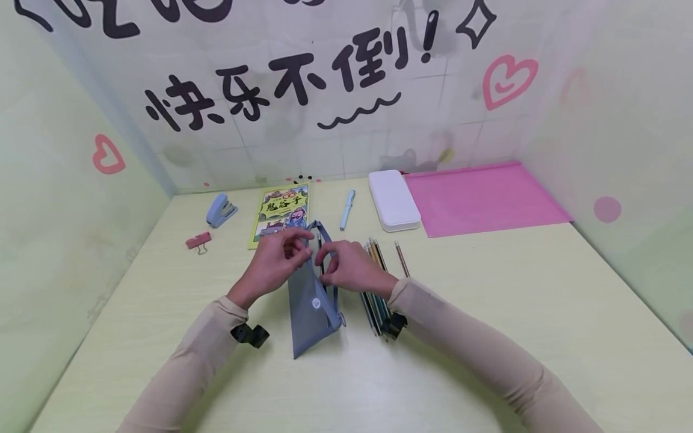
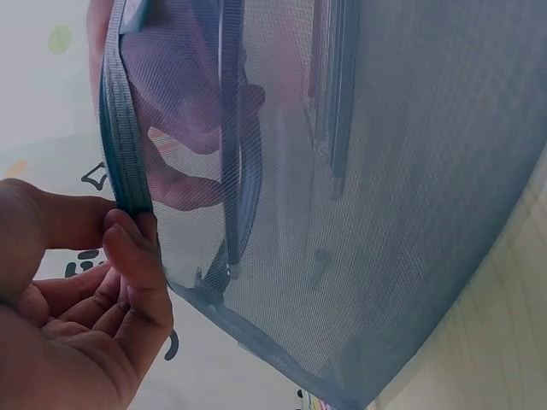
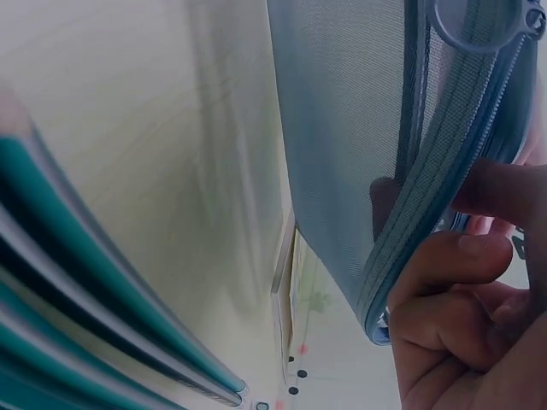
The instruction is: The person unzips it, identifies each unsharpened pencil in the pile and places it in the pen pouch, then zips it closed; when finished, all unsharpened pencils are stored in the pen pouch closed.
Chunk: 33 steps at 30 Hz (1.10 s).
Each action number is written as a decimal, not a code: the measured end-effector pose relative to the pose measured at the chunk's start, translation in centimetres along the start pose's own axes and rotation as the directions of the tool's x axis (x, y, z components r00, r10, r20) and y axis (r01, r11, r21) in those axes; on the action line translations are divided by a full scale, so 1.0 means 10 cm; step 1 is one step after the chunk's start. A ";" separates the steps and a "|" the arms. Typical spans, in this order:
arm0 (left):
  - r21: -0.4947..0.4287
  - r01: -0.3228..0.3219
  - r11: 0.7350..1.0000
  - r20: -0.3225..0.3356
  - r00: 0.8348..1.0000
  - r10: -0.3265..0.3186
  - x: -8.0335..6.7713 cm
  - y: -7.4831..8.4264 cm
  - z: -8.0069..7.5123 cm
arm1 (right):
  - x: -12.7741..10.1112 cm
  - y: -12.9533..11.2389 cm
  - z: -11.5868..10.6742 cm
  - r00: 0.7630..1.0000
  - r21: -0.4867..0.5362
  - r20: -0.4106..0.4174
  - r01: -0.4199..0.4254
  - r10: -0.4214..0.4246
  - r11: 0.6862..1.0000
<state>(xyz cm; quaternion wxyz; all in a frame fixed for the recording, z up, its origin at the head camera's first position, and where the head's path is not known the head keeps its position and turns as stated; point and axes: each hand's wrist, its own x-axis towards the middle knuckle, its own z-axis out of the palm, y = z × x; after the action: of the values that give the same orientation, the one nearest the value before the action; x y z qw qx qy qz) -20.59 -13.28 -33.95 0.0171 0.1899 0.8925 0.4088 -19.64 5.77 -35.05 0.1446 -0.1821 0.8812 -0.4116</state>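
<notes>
A blue-grey mesh zip pouch (image 1: 308,300) stands tilted between my two hands, its zipped mouth open. My left hand (image 1: 278,258) pinches the zipper edge between thumb and fingers, plainly seen in the left wrist view. Inside the mouth is a dark pencil (image 1: 320,246), partly covered by my right hand (image 1: 352,267). The right fingers reach over the near zipper tape and pinch at the pencil, showing through the mesh (image 2: 342,256) in the left wrist view. Under my right wrist lies a bundle of pencils (image 1: 373,313), with a single pencil (image 1: 402,258) beside it.
Behind the pouch lies a comic-style booklet (image 1: 281,207). A blue stapler (image 1: 220,210) and a red binder clip (image 1: 198,240) are at the left. A light blue pen (image 1: 348,210), a white case (image 1: 394,201) and a pink sheet (image 1: 487,201) sit at the back.
</notes>
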 end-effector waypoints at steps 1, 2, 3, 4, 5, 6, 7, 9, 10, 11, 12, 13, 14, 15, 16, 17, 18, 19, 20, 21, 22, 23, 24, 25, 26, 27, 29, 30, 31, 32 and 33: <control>0.003 0.000 1.000 0.001 1.000 0.000 0.00 0.00 0.00 | 0.01 0.01 0.01 1.000 -0.001 0.005 0.003 -0.003 1.000; 0.006 0.001 1.000 0.002 1.000 -0.001 0.00 0.00 0.00 | 0.01 0.01 0.01 1.000 -0.003 0.010 0.004 -0.004 1.000; 0.009 0.001 1.000 0.004 1.000 -0.001 0.00 -0.01 0.00 | 0.02 0.02 0.02 1.000 -0.004 0.016 0.006 -0.006 1.000; 0.011 0.002 1.000 0.006 1.000 -0.002 0.00 -0.01 0.00 | 0.02 0.02 0.02 1.000 -0.005 0.020 0.010 -0.010 1.000; 0.011 0.002 1.000 0.008 1.000 -0.002 0.00 -0.01 0.00 | 0.03 0.02 0.03 1.000 -0.006 0.024 0.014 -0.014 1.000; 0.013 0.002 1.000 0.008 1.000 -0.002 0.00 -0.02 0.00 | 0.03 0.03 0.03 1.000 -0.005 0.025 0.020 -0.020 1.000; 0.013 0.002 1.000 0.010 1.000 -0.003 0.00 -0.02 0.00 | 0.03 0.03 0.03 0.999 -0.005 0.024 0.025 -0.025 1.000; 0.012 0.005 1.000 0.013 1.000 -0.006 0.00 -0.02 0.00 | 0.02 0.03 0.02 0.999 -0.002 0.018 0.035 -0.035 0.999; 0.012 0.008 1.000 0.014 1.000 -0.008 0.00 -0.03 0.00 | 0.02 0.04 0.01 0.999 -0.003 0.009 0.043 -0.043 0.999; 0.011 0.011 1.000 0.015 1.000 -0.011 0.00 -0.03 0.00 | 0.01 0.04 -0.01 0.999 -0.005 -0.003 0.050 -0.050 0.999; 0.011 0.017 1.000 0.018 1.000 -0.017 0.01 -0.03 -0.01 | 0.00 0.05 -0.03 0.998 -0.007 -0.014 0.057 -0.057 0.998; 0.010 0.022 1.000 0.020 1.000 -0.022 0.01 -0.03 -0.01 | -0.02 0.06 -0.06 0.998 -0.006 -0.026 0.060 -0.060 0.998; 0.009 0.029 1.000 0.022 0.999 -0.029 0.01 -0.03 -0.01 | -0.03 0.07 -0.09 0.997 -0.007 -0.038 0.064 -0.064 0.998; 0.008 0.035 0.999 0.025 0.999 -0.035 0.01 -0.03 -0.01 | -0.04 0.10 -0.12 0.996 -0.010 -0.054 0.064 -0.065 0.998; 0.008 0.042 0.999 0.029 0.999 -0.043 0.01 -0.03 -0.01 | -0.06 0.12 -0.15 0.996 -0.016 -0.066 0.061 -0.062 0.998; 0.008 0.049 0.999 0.033 0.998 -0.049 0.01 -0.04 -0.01 | -0.07 0.15 -0.18 0.996 -0.017 -0.076 0.054 -0.055 0.998; 0.009 0.055 0.998 0.037 0.998 -0.055 0.00 -0.04 -0.01 | -0.08 0.18 -0.21 0.995 -0.020 -0.085 0.047 -0.049 0.999; 0.011 0.058 0.998 0.040 0.998 -0.058 0.00 -0.04 -0.01 | -0.09 0.22 -0.23 0.995 -0.026 -0.095 0.040 -0.043 0.999; 0.012 0.060 0.998 0.043 0.997 -0.061 0.00 -0.04 -0.01 | -0.10 0.25 -0.25 0.994 -0.041 -0.101 0.032 -0.036 0.999; 0.014 0.059 0.998 0.045 0.997 -0.060 -0.01 -0.05 -0.01 | -0.11 0.30 -0.27 0.995 -0.052 -0.101 0.022 -0.027 0.998; 0.017 0.059 0.998 0.047 0.997 -0.060 -0.01 -0.05 -0.01 | -0.12 0.34 -0.29 0.995 -0.064 -0.098 0.011 -0.018 0.998; 0.018 0.055 0.998 0.048 0.997 -0.056 -0.01 -0.06 -0.01 | -0.12 0.38 -0.30 0.995 -0.076 -0.096 0.001 -0.008 0.997; 0.020 0.051 0.998 0.049 0.997 -0.052 -0.01 -0.06 -0.01 | -0.13 0.41 -0.32 0.996 -0.093 -0.093 -0.007 -0.001 0.996; 0.019 0.045 0.999 0.049 0.998 -0.046 -0.01 -0.06 -0.01 | -0.13 0.45 -0.33 0.996 -0.104 -0.089 -0.017 0.007 0.994; 0.016 0.039 0.999 0.051 0.998 -0.040 -0.02 -0.07 -0.01 | -0.13 0.48 -0.34 0.996 -0.115 -0.084 -0.027 0.017 0.993; 0.015 0.033 0.999 0.052 0.998 -0.034 -0.01 -0.07 0.00 | -0.14 0.51 -0.34 0.996 -0.121 -0.081 -0.036 0.026 0.992; 0.011 0.023 1.000 0.058 0.998 -0.024 -0.01 -0.08 0.00 | -0.13 0.55 -0.35 0.996 -0.137 -0.079 -0.042 0.031 0.990; 0.009 0.020 1.000 0.062 0.998 -0.020 -0.02 -0.08 0.00 | -0.13 0.57 -0.35 0.997 -0.142 -0.074 -0.042 0.032 0.989; 0.009 0.014 1.000 0.065 0.998 -0.015 -0.02 -0.09 0.01 | -0.13 0.58 -0.35 0.997 -0.145 -0.068 -0.042 0.033 0.989; 0.009 0.013 1.000 0.069 0.998 -0.013 -0.02 -0.09 0.01 | -0.12 0.58 -0.34 0.998 -0.152 -0.060 -0.041 0.032 0.987; 0.010 0.010 1.000 0.071 0.997 -0.010 -0.02 -0.10 0.02 | -0.12 0.59 -0.33 0.998 -0.162 -0.054 -0.038 0.029 0.986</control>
<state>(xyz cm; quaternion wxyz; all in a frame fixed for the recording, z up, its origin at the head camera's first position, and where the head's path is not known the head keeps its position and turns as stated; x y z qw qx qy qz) -20.74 -13.82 -34.81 0.0500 0.1999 0.8942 0.3974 -21.12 12.03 -37.49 0.1134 -0.1677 0.9183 -0.3402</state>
